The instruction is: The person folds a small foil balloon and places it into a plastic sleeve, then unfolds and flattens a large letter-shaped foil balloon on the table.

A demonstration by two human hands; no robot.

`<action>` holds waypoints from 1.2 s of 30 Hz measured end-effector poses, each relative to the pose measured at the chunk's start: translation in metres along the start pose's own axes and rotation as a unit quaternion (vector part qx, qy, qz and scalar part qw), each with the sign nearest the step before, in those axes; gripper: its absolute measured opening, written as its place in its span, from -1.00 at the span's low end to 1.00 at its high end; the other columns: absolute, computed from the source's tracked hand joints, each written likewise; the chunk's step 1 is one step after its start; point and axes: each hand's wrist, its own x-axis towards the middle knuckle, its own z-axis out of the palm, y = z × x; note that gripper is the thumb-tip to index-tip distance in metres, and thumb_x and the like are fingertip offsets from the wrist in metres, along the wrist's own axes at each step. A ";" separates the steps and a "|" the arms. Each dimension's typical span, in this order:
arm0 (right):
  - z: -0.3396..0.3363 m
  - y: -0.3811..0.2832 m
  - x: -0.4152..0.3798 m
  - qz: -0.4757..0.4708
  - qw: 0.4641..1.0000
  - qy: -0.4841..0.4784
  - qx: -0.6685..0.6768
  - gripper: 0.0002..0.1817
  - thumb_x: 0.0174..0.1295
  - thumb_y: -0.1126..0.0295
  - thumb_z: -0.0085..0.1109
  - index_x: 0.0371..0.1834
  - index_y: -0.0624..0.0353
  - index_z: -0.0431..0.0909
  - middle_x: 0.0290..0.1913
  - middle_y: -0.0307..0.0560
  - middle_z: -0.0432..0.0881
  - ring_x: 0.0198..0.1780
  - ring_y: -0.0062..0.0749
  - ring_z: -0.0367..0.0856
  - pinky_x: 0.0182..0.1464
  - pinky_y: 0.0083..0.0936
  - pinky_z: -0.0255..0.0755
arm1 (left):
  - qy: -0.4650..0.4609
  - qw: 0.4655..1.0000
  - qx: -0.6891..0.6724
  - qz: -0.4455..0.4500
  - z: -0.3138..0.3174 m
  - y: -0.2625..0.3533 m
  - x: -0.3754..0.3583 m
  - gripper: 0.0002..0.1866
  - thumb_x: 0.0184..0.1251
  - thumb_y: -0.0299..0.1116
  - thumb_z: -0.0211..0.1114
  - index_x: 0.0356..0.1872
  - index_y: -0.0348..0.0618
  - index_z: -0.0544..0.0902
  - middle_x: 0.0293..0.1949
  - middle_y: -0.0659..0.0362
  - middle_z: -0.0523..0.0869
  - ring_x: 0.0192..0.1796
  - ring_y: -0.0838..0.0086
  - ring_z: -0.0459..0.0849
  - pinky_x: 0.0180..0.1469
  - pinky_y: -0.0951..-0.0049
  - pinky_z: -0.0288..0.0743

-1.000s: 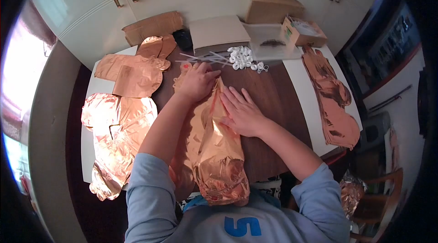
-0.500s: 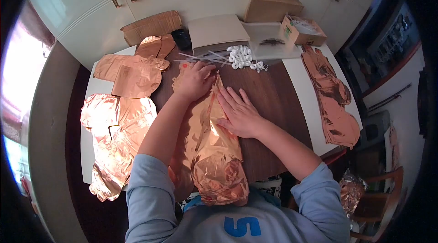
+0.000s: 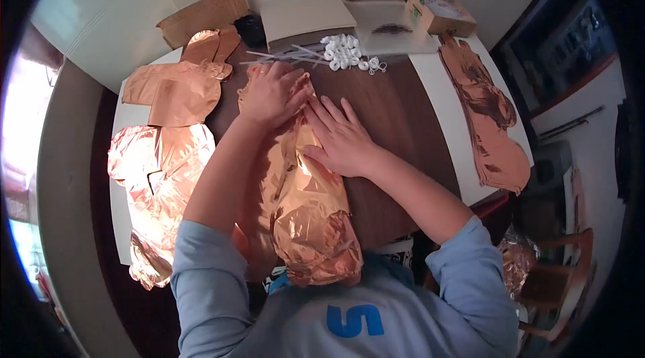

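A crinkled copper-coloured foil piece lies lengthwise in front of me, its near end against my shirt. At its far, narrow end my left hand presses down with bent fingers; what its fingertips pinch, if anything, is hidden. Flat along the foil's right edge rests my right hand, fingers spread and holding nothing. White coiled ties and thin translucent strips lie just beyond my hands on the brown tabletop.
More foil pieces spread over the left side. A stack of flat foil shapes lies at the right. Along the back stand cardboard, a pale board stack, a clear sheet and a small box. A chair is at lower right.
The view has shifted, so the tabletop sits higher and slightly left. Both hands remain at the foil's far end, with my left fingers drawn closer to my right fingertips.
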 end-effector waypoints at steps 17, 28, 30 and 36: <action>0.003 -0.010 0.006 0.053 0.998 -0.030 -0.007 -0.12 0.43 -0.23 -0.14 0.60 0.21 0.07 0.62 0.23 0.01 0.64 0.18 -0.14 0.60 0.15 -0.36 | -0.119 0.991 -0.053 -0.016 -0.056 0.045 -0.106 -0.22 0.41 0.01 0.20 0.50 -0.27 0.26 0.45 -0.20 0.31 0.52 -0.09 0.23 0.55 -0.02 0.02; -0.003 -0.012 0.009 0.049 0.998 -0.045 -0.012 -0.12 0.37 -0.19 -0.11 0.59 0.22 0.11 0.59 0.27 0.05 0.63 0.20 -0.11 0.60 0.19 -0.34 | -0.126 0.984 -0.122 0.032 -0.013 0.040 -0.044 -0.36 0.52 -0.07 0.08 0.45 -0.31 0.33 0.44 -0.16 0.38 0.52 -0.03 0.26 0.57 0.01 0.00; -0.003 -0.013 0.011 0.065 0.997 -0.034 0.004 -0.11 0.36 -0.22 -0.10 0.57 0.23 0.14 0.59 0.29 0.05 0.63 0.19 -0.11 0.60 0.19 -0.33 | -0.131 0.986 -0.101 0.036 -0.007 0.034 -0.039 -0.37 0.53 -0.07 0.07 0.44 -0.30 0.35 0.42 -0.17 0.41 0.50 -0.03 0.29 0.56 0.02 0.03; 0.003 -0.011 0.008 0.039 0.999 -0.002 -0.009 -0.04 0.35 -0.29 -0.10 0.55 0.32 0.14 0.58 0.34 0.06 0.63 0.20 -0.09 0.60 0.18 -0.34 | -0.121 0.987 -0.095 0.038 -0.003 0.028 -0.035 -0.40 0.53 -0.07 0.06 0.41 -0.29 0.39 0.37 -0.17 0.46 0.45 -0.04 0.36 0.52 0.05 0.13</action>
